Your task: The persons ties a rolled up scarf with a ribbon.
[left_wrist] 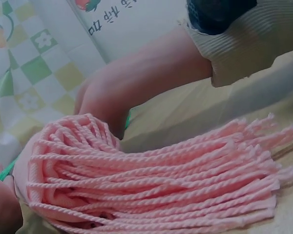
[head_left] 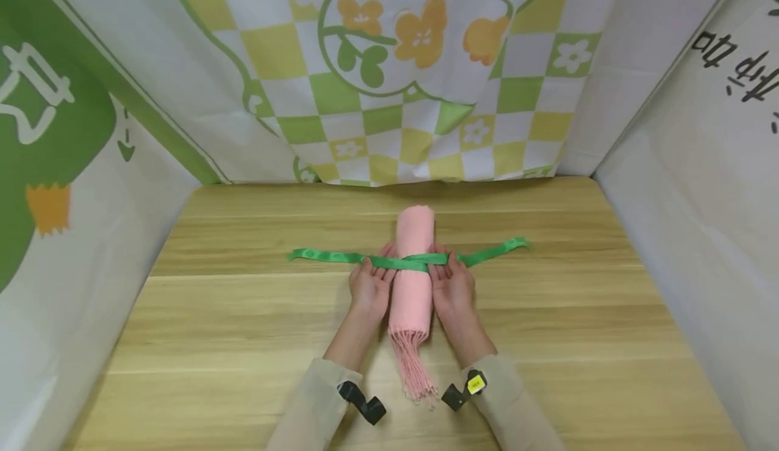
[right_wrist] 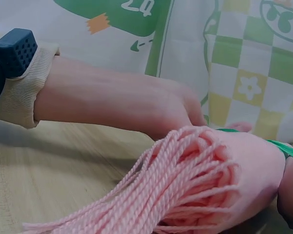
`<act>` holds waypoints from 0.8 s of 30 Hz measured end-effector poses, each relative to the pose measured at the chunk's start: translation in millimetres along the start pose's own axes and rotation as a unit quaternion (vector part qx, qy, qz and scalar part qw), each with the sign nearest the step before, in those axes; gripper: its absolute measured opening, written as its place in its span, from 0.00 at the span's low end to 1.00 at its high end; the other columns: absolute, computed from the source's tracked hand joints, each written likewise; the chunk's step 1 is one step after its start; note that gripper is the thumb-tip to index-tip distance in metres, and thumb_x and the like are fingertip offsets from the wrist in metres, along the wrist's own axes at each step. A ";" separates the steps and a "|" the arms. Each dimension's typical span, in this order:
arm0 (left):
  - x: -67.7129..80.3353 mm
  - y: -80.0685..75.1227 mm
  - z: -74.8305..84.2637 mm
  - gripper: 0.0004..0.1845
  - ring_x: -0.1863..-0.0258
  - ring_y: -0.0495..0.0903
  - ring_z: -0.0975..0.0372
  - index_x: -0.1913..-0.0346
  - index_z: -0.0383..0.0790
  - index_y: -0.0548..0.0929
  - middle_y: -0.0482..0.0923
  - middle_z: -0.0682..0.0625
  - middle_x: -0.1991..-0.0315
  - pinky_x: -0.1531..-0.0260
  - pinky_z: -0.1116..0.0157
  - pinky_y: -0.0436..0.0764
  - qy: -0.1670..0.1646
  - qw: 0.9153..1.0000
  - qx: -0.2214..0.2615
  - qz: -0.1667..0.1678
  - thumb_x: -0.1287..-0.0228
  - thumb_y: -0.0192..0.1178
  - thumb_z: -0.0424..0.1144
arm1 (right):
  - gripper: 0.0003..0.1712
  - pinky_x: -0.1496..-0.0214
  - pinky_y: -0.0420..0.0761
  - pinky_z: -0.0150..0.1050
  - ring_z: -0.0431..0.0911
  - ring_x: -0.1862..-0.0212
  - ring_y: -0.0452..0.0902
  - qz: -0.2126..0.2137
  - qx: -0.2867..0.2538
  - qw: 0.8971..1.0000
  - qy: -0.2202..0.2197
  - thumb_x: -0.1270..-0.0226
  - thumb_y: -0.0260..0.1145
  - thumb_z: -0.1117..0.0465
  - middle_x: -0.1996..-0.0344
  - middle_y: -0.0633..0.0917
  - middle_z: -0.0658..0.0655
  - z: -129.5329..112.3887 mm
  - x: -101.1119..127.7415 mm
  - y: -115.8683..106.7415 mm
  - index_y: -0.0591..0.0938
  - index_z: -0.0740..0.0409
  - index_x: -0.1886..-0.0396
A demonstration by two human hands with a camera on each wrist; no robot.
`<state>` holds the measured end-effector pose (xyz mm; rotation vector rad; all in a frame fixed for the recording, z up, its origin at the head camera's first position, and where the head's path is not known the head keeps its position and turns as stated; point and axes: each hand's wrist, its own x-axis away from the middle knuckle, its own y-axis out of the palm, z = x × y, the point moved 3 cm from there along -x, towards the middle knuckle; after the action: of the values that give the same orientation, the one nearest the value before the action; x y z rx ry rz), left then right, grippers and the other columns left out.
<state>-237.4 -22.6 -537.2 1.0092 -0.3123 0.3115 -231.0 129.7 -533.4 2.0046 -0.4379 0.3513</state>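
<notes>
A pink scarf (head_left: 414, 302), rolled into a tight cylinder, lies lengthwise on the wooden table. Its twisted fringe (head_left: 412, 363) trails toward me and fills much of the left wrist view. Around the roll's middle goes a green ribbon (head_left: 325, 255), crossed over itself on top, with its two ends stretching out left and right. My left hand (head_left: 370, 290) is at the roll's left side, pinching the ribbon with the thumb on top. On the opposite side, my right hand (head_left: 453, 290) pinches the ribbon likewise. Both hands' fingertips are close against the scarf, some hidden behind ribbon and roll.
The wooden table (head_left: 243, 329) extends on both sides. A checkered, flower-printed cloth (head_left: 389, 126) hangs behind it, and printed white panels (head_left: 688, 167) stand left and right. Each sleeve cuff carries a black wrist camera (head_left: 365, 404).
</notes>
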 end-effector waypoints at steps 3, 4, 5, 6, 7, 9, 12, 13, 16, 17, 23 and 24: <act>-1.5 -3.8 1.7 0.24 0.31 0.70 0.43 0.27 0.30 0.49 0.66 0.27 0.31 0.34 0.53 0.75 -0.008 1.000 0.010 0.009 0.17 0.31 0.38 | 0.14 0.28 0.71 0.46 0.59 0.28 0.67 0.004 0.004 1.000 0.008 0.18 0.43 0.63 0.53 0.83 0.64 0.0 -0.6 -3.0 0.66 0.69 0.44; -2.1 -4.3 2.1 0.24 0.31 0.70 0.43 0.27 0.30 0.49 0.66 0.27 0.31 0.34 0.53 0.75 -0.011 1.000 0.012 0.012 0.17 0.31 0.38 | 0.13 0.28 0.71 0.46 0.59 0.28 0.66 0.006 0.004 1.000 0.009 0.18 0.42 0.63 0.54 0.83 0.64 -0.3 -0.7 -3.5 0.65 0.69 0.44; -2.7 -4.7 2.4 0.24 0.30 0.69 0.44 0.27 0.30 0.49 0.65 0.27 0.31 0.33 0.53 0.74 -0.013 1.000 0.013 0.012 0.17 0.31 0.38 | 0.13 0.28 0.71 0.46 0.60 0.28 0.66 0.010 0.002 1.000 0.012 0.18 0.43 0.63 0.54 0.83 0.65 -0.5 -0.9 -3.8 0.65 0.68 0.45; -3.2 -5.1 2.8 0.24 0.30 0.69 0.43 0.27 0.31 0.48 0.65 0.27 0.31 0.33 0.53 0.73 -0.016 1.000 0.017 0.014 0.18 0.31 0.38 | 0.13 0.27 0.70 0.47 0.60 0.27 0.66 0.011 -0.001 1.000 0.016 0.18 0.43 0.64 0.54 0.83 0.65 -0.7 -1.0 -4.0 0.65 0.68 0.45; -3.8 -5.8 3.1 0.24 0.30 0.69 0.43 0.27 0.31 0.48 0.65 0.27 0.31 0.32 0.53 0.73 -0.018 0.999 0.020 0.017 0.18 0.32 0.37 | 0.13 0.27 0.70 0.47 0.60 0.27 0.66 0.014 -0.001 1.000 0.019 0.18 0.43 0.64 0.55 0.83 0.65 -0.8 -1.4 -4.2 0.65 0.68 0.45; -4.2 -8.1 4.4 0.24 0.30 0.69 0.43 0.26 0.31 0.48 0.67 0.28 0.32 0.33 0.53 0.73 -0.019 0.999 0.020 0.023 0.18 0.32 0.37 | 0.13 0.26 0.68 0.47 0.59 0.27 0.66 0.020 0.002 1.000 0.024 0.18 0.43 0.63 0.52 0.82 0.66 -0.9 -1.6 -4.6 0.66 0.67 0.44; -3.0 -11.2 5.6 0.25 0.31 0.70 0.43 0.26 0.30 0.49 0.73 0.29 0.37 0.35 0.53 0.75 -0.022 0.999 0.012 0.032 0.18 0.33 0.36 | 0.11 0.24 0.66 0.49 0.59 0.28 0.67 0.031 0.003 0.999 0.030 0.19 0.43 0.65 0.54 0.83 0.66 -4.5 -1.6 -8.4 0.68 0.68 0.47; -2.4 -12.2 6.5 0.25 0.31 0.70 0.43 0.26 0.30 0.49 0.74 0.29 0.39 0.36 0.53 0.76 -0.022 0.999 0.009 0.036 0.18 0.34 0.36 | 0.11 0.24 0.66 0.50 0.59 0.29 0.69 0.036 0.007 0.999 0.030 0.19 0.43 0.65 0.56 0.84 0.66 -5.8 -1.7 -9.3 0.69 0.68 0.49; -1.1 -14.1 10.0 0.25 0.32 0.70 0.41 0.25 0.29 0.49 0.75 0.27 0.40 0.37 0.53 0.76 -0.019 0.999 -0.003 0.033 0.18 0.34 0.36 | 0.11 0.25 0.66 0.52 0.57 0.39 0.80 0.043 0.017 0.998 0.035 0.19 0.44 0.67 0.62 0.87 0.65 -8.8 -1.9 -10.8 0.71 0.69 0.52; -0.9 -14.0 11.0 0.25 0.32 0.69 0.41 0.25 0.28 0.49 0.73 0.26 0.38 0.37 0.53 0.76 -0.018 0.999 -0.007 0.030 0.18 0.34 0.36 | 0.11 0.26 0.67 0.52 0.56 0.43 0.83 0.044 0.023 0.998 0.036 0.20 0.44 0.67 0.64 0.87 0.64 -9.5 -2.1 -10.9 0.72 0.69 0.52; -2.4 -14.2 12.5 0.25 0.32 0.70 0.42 0.26 0.28 0.50 0.64 0.25 0.31 0.36 0.54 0.75 -0.021 0.999 -0.032 0.016 0.18 0.33 0.36 | 0.12 0.29 0.71 0.52 0.50 0.58 0.89 0.058 0.056 0.996 0.029 0.20 0.45 0.68 0.69 0.88 0.62 -11.8 -3.3 -11.4 0.71 0.71 0.48; -2.7 -14.2 12.0 0.24 0.31 0.70 0.42 0.26 0.28 0.51 0.64 0.25 0.31 0.35 0.54 0.75 -0.023 0.999 -0.036 0.015 0.18 0.33 0.36 | 0.12 0.29 0.71 0.52 0.51 0.56 0.88 0.058 0.057 0.996 0.027 0.20 0.45 0.68 0.69 0.88 0.62 -12.0 -3.6 -11.9 0.71 0.72 0.47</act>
<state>-235.5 -40.3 -543.3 0.9432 -0.3774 0.3031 -229.5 145.9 -538.9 2.0804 -0.5098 0.5121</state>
